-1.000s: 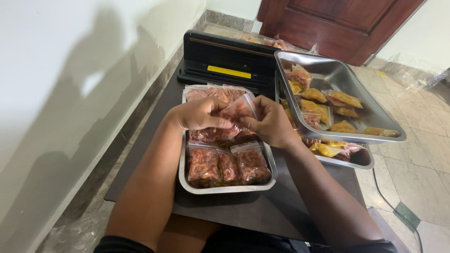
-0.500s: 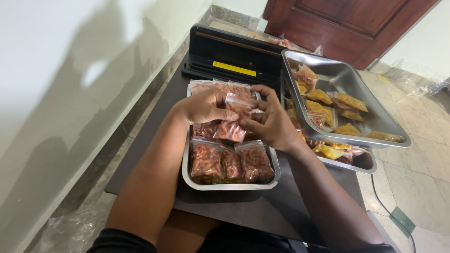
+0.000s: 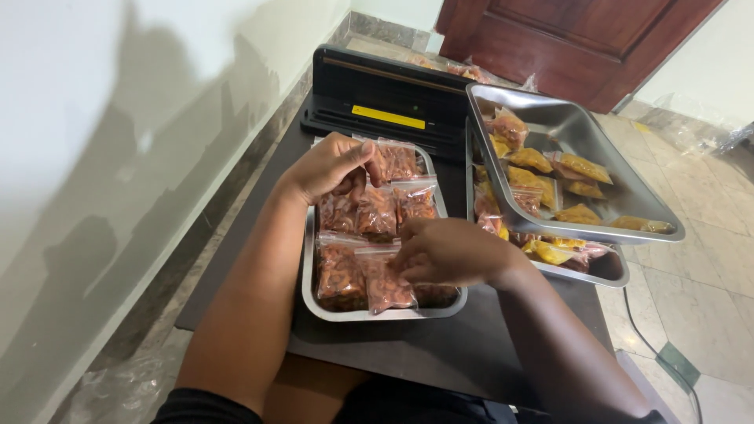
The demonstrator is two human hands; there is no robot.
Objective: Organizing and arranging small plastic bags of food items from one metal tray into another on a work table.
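A steel tray [image 3: 308, 276] on a low dark table holds several small clear bags of reddish-brown food [image 3: 339, 275]. My left hand [image 3: 328, 166] hovers over the tray's far half, its fingers pinching the top of one bag [image 3: 394, 159]. Over the near right part of the tray, my right hand [image 3: 449, 251] has its fingertips on the top edge of another bag [image 3: 386, 284]. The bags beneath that hand are hidden.
A black sealing machine [image 3: 386, 100] with a yellow strip sits behind the tray. To the right, a tilted steel tray [image 3: 633, 198] of yellow and orange food bags rests over a lower one [image 3: 606, 273]. A white wall lies left, a brown door [image 3: 581, 39] far right. A cable [image 3: 640, 334] crosses the tiled floor.
My right hand has come down from the middle of the tray to its near right part. My left hand has stayed at the far bags and pinches one.
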